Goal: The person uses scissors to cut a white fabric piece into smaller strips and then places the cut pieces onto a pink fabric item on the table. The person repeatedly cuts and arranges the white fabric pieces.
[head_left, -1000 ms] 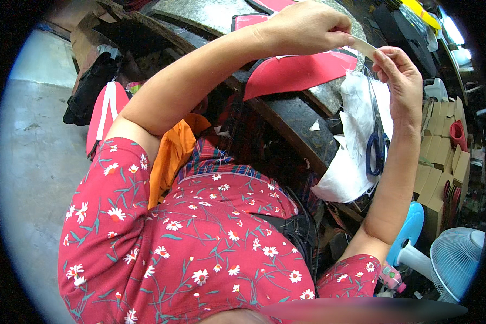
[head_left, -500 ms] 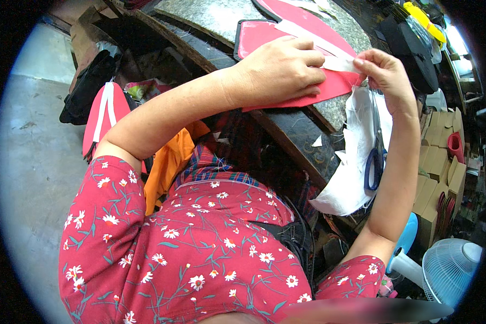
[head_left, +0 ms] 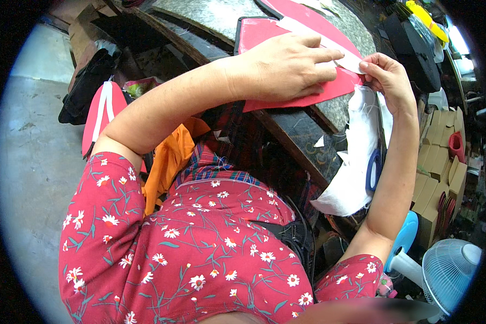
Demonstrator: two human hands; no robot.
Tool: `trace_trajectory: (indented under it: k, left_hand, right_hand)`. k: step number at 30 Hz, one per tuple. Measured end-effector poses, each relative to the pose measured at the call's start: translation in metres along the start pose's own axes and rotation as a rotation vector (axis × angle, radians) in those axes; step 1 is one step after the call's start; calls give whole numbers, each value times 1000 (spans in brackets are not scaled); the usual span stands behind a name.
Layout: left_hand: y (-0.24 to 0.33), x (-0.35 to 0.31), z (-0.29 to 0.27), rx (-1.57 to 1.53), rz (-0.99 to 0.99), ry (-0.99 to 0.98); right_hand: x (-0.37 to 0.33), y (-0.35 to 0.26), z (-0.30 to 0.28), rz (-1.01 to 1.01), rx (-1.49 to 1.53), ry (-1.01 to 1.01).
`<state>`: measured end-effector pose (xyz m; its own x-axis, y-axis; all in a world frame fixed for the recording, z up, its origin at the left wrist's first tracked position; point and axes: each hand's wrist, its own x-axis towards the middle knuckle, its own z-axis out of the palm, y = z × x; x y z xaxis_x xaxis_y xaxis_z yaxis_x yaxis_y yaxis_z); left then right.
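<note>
A pink-red pointed piece (head_left: 262, 33) with black edging lies on the stone-topped bench, and a white strip (head_left: 331, 44) runs slantwise across it. My left hand (head_left: 289, 66) lies over the piece, its fingers stretched out with the index finger along the strip. Between the thumb and fingertips of my right hand (head_left: 389, 81) is the strip's right end, close to the tip of the pink-red piece. Below my right hand, a frayed white cloth (head_left: 353, 173) hangs over the bench edge. Blue-handled scissors (head_left: 373, 168) lie on it, partly behind my forearm.
The speckled stone slab (head_left: 197, 19) rests on a dark bench with wooden edges. A second pink-red piece with white strips (head_left: 98, 113) is at the left. Cardboard boxes (head_left: 434, 146) and a blue fan (head_left: 449, 270) stand at the right. Orange cloth (head_left: 170, 156) hangs near my lap.
My left hand has slid a little to the right along the strip, and its index finger has straightened. My right hand keeps its pinch and has dipped slightly.
</note>
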<state>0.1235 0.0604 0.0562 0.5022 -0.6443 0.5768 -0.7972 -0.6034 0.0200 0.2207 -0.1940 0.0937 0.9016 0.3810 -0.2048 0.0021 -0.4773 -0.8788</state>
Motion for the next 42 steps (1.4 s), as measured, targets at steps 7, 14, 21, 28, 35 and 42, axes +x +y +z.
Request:
trace_trajectory:
  k: [7,14,21,28,35,42]
  left_hand:
    - [-2,6,-5,-50,15,-108]
    - [8,14,-3,-28,-38,-91]
    - [5,20,-1,-64,-71,-112]
    - [8,32,14,-37,-100,-50]
    - [6,35,17,35,-98,-78]
    - [13,17,10,124,-172,-61]
  right_hand:
    - [0,2,-3,5,19,-32]
    - [-4,1,-12,-19,-58,-24]
    - [-5,5,-8,-160,-213,32]
    - [-10,-1,4,-173,-793,357]
    - [-49,-3,48,-600,-613,283]
    - [-54,8,39,-497,-678,372]
